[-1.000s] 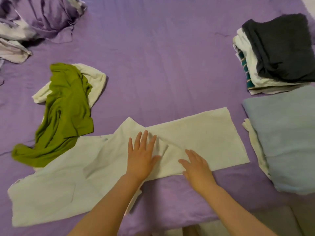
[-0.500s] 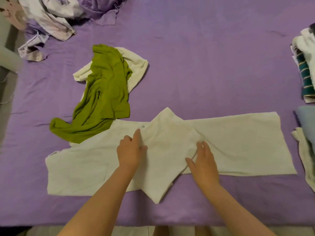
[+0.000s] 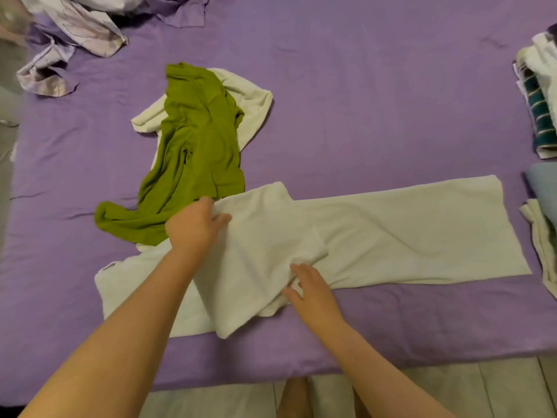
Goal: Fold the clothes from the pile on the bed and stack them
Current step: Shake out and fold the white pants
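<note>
Far left top: crumpled lilac patterned bedding (image 3: 75,28) bunched on the purple bed (image 3: 361,86). Right of it, green garment (image 3: 196,146) lies unfolded on top of a cream garment (image 3: 253,95), both loose on the sheet, the green one's lower end touching the pale trousers (image 3: 407,230).

Pale trousers spread flat along the near edge of the bed, running left to right, one section folded over on a diagonal in the middle, its corner hanging toward the bed edge.

Left hand (image 3: 193,227) sits at the upper left edge of the folded section, fingers curled, pinching the cloth just beside the green garment. Right hand (image 3: 313,294) lies at the lower right of the fold, fingers (image 3: 298,270) bent and gathering a bunch of the fabric, thumb under the edge; cloth is wrinkled there.

Far right edge: stack of folded clothes (image 3: 539,110), striped teal item showing, partly cut off. Below it a folded blue item (image 3: 545,185) on a cream one (image 3: 542,251), well apart from the hands. Floor (image 3: 422,390) visible at the bottom.
</note>
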Tool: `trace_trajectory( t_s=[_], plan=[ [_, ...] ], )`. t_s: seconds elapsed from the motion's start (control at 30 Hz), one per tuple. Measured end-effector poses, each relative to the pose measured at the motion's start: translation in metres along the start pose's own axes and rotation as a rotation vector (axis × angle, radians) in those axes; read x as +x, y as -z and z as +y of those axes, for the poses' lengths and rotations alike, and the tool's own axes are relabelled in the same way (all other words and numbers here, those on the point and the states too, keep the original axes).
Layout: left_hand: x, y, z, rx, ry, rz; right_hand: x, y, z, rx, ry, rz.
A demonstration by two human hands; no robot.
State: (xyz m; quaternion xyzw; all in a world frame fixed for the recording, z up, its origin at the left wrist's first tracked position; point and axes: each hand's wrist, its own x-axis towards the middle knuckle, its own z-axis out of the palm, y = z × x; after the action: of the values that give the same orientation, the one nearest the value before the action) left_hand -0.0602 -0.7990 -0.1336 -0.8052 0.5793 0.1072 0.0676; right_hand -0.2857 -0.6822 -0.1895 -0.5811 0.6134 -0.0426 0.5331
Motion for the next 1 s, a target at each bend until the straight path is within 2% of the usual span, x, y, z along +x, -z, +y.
trace_trajectory(
  t_s=[0.13, 0.2, 0.3, 0.4, 0.5, 0.63, 0.77, 0.83, 0.9, 1.0],
  plan=[
    [0.02, 0.007, -0.011, 0.139, -0.023, 0.03, -0.002, 0.018, 0.027, -0.182, 0.003, 0.042],
    [0.014, 0.0, -0.002, 0.128, -0.067, 0.041, -0.004, 0.033, 0.048, -0.313, -0.013, 0.098],
    [-0.019, -0.015, 0.028, -0.088, -0.35, 0.072, -0.006, 0.054, 0.066, -0.533, -0.001, 0.164],
    [-0.07, -0.042, 0.062, -0.174, -0.583, -0.125, -0.007, 0.07, 0.078, -0.617, 0.003, 0.204],
    [-0.118, -0.076, 0.089, 0.022, -0.695, -0.362, -0.008, 0.085, 0.093, -0.715, 0.06, 0.171],
    [-0.133, -0.102, 0.095, 0.218, -0.635, -0.405, 0.002, 0.105, 0.1, -0.801, 0.141, 0.109],
    [-0.114, -0.097, 0.086, 0.26, -0.661, -0.425, 0.01, 0.131, 0.099, -0.64, 0.137, -0.108],
    [-0.107, -0.092, 0.079, 0.131, -0.593, -0.478, 0.01, 0.141, 0.097, -0.542, 0.139, -0.17],
    [-0.101, -0.086, 0.072, -0.078, -0.488, -0.606, 0.008, 0.147, 0.096, -0.485, 0.128, -0.211],
    [-0.093, -0.08, 0.067, -0.244, -0.388, -0.77, 0.005, 0.146, 0.097, -0.531, 0.107, -0.276]
  ],
)
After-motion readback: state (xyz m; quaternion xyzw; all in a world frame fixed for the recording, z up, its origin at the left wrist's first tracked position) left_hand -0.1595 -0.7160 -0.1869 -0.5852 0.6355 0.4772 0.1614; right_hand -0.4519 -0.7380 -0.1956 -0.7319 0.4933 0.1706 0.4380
